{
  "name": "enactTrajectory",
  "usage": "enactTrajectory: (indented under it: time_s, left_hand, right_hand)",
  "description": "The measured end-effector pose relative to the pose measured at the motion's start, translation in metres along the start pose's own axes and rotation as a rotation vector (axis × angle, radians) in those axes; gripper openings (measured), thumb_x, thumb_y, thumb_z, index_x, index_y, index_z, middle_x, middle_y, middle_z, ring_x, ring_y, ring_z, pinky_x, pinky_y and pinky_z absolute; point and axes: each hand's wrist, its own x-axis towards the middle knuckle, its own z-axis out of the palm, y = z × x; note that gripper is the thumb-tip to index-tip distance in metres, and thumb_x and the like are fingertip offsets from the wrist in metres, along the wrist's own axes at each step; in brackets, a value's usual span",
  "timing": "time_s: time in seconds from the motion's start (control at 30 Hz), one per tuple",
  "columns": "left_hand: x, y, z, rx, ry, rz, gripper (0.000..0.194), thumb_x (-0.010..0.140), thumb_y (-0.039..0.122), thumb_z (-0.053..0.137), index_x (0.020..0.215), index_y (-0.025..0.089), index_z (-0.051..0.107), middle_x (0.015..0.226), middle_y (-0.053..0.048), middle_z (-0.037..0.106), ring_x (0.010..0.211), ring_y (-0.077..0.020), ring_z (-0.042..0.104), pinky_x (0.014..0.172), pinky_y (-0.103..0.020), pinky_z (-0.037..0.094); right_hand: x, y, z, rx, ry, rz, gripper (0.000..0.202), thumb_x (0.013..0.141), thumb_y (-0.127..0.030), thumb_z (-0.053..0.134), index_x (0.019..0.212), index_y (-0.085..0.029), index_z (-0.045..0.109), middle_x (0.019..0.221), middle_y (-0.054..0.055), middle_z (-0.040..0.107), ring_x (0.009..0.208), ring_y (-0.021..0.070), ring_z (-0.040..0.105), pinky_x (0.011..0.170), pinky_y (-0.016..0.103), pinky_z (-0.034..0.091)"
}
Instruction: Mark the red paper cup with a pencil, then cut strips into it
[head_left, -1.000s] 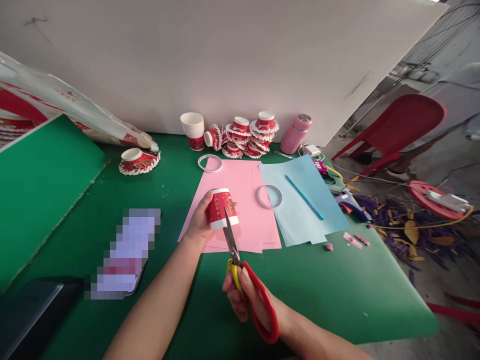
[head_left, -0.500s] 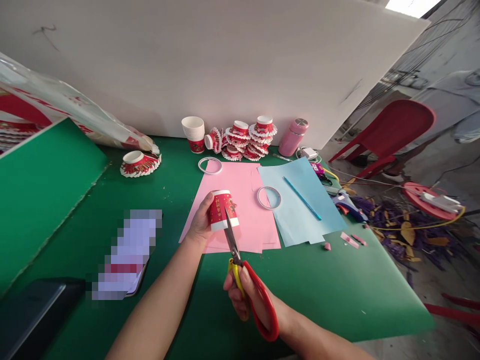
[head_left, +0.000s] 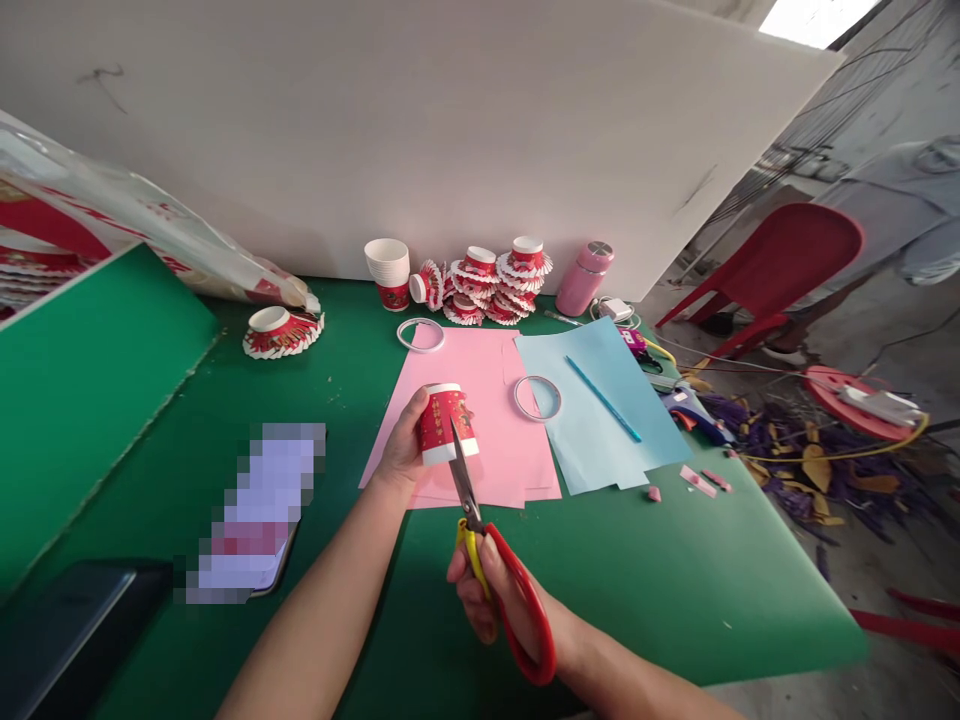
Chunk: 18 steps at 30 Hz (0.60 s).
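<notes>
My left hand (head_left: 403,440) is closed around a red paper cup (head_left: 442,418) with gold print and white bands at its ends. The cup is held above the pink paper sheets (head_left: 487,365). In my right hand (head_left: 480,590) are scissors (head_left: 466,490) with a red and a yellow handle. Their blades point up at the cup's white lower edge and overlap the cup in view; whether they cut into it I cannot tell. Behind the hands, one tape roll (head_left: 421,336) lies on the pink paper, and another tape roll (head_left: 537,398) spans the pink and blue sheets.
A cup stack (head_left: 388,270), fringed red cups (head_left: 499,280) and a pink bottle (head_left: 585,278) line the white board. Blue paper (head_left: 592,440) bears a blue pen (head_left: 604,398). At left are a phone (head_left: 259,510) and another fringed cup (head_left: 281,332). A glue gun (head_left: 701,415) lies at right.
The view has shifted very slightly. Both hands, the cup and the scissors hold nearly the same position as before.
</notes>
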Motion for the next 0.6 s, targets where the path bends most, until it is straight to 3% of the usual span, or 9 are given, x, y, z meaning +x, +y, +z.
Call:
enactTrajectory:
  time_s: [0.6]
  left_hand:
    - [-0.0002,0.0001,0.0005,0.000,-0.018,-0.050,0.041,0.070,0.043,0.071,0.090,0.009,0.063,0.077,-0.011,0.070,0.064,-0.0210,0.066,0.056,-0.031,0.053]
  right_hand:
    - [0.0010,0.0089,0.0068,0.003,0.064,-0.023,0.076,0.055,-0.092,0.046,0.077,-0.019,0.046,0.048,-0.012,0.029,0.040,0.0036,0.022,0.038,0.019,0.021]
